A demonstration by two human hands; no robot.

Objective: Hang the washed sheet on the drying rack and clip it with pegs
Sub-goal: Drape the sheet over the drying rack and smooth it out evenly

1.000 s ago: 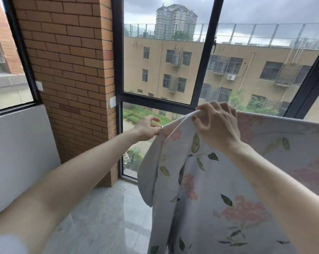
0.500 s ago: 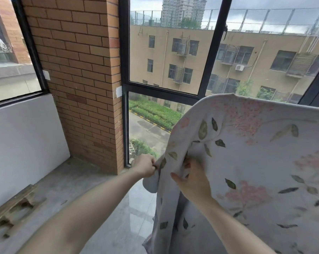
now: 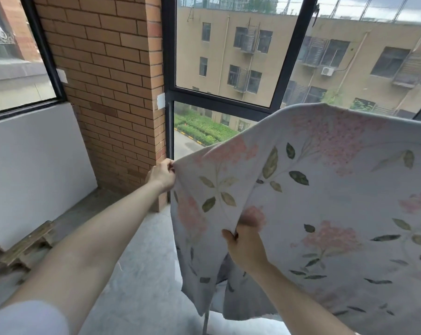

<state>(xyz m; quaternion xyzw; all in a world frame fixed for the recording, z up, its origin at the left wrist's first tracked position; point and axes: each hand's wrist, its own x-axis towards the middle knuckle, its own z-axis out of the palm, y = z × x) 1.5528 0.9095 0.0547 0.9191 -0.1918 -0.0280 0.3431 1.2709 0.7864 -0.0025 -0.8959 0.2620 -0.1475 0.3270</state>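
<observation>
The washed sheet [image 3: 325,189] is pale with pink flowers and green leaves. It drapes over something on the right, and whatever bears it is hidden beneath. My left hand [image 3: 162,175] pinches its left edge and holds it out toward the brick pillar. My right hand [image 3: 244,245] grips a fold of the sheet lower down, fingers tucked under the cloth. A thin grey leg [image 3: 205,321], perhaps of the drying rack, shows below the sheet's hem. No pegs are in sight.
A brick pillar [image 3: 112,93] stands at the left of tall dark-framed windows [image 3: 219,97]. A white low wall [image 3: 35,165] runs along the left. Wooden pieces [image 3: 28,247] lie on the grey floor [image 3: 132,286] by that wall.
Both hands came down from the sheet's top edge. The left hand then drew the edge out to the left, and the right hand slid lower, spreading the cloth between them.
</observation>
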